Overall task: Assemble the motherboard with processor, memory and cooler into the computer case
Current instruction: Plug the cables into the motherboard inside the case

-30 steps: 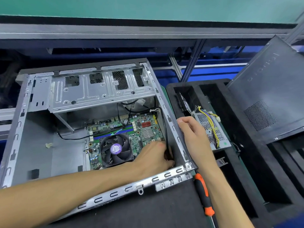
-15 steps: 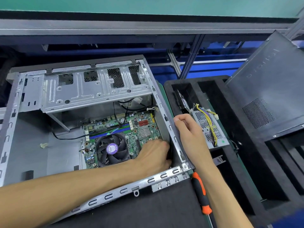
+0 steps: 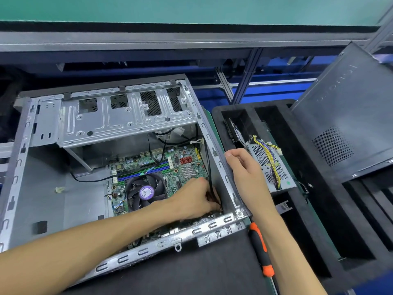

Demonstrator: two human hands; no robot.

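The open metal computer case (image 3: 42, 188) lies on its side. Inside it sits the green motherboard (image 3: 187, 162) with blue memory slots and a black cooler fan (image 3: 144, 191) bearing a purple label. My left hand (image 3: 195, 199) reaches down into the case at the board's right edge, fingers curled around a black cable (image 3: 209, 167) near the corner; the fingertips are hidden. My right hand (image 3: 246, 173) rests on the case's right rim, fingers curled over the edge.
An orange and black screwdriver (image 3: 260, 250) lies on the black mat by the case's corner. A black foam tray (image 3: 319, 209) to the right holds a power supply (image 3: 270, 165) with yellow wires. The dark side panel (image 3: 350, 116) leans behind it.
The view has shifted slightly. My left hand stays at the board's right corner with small finger movement; my right hand keeps its place on the rim.
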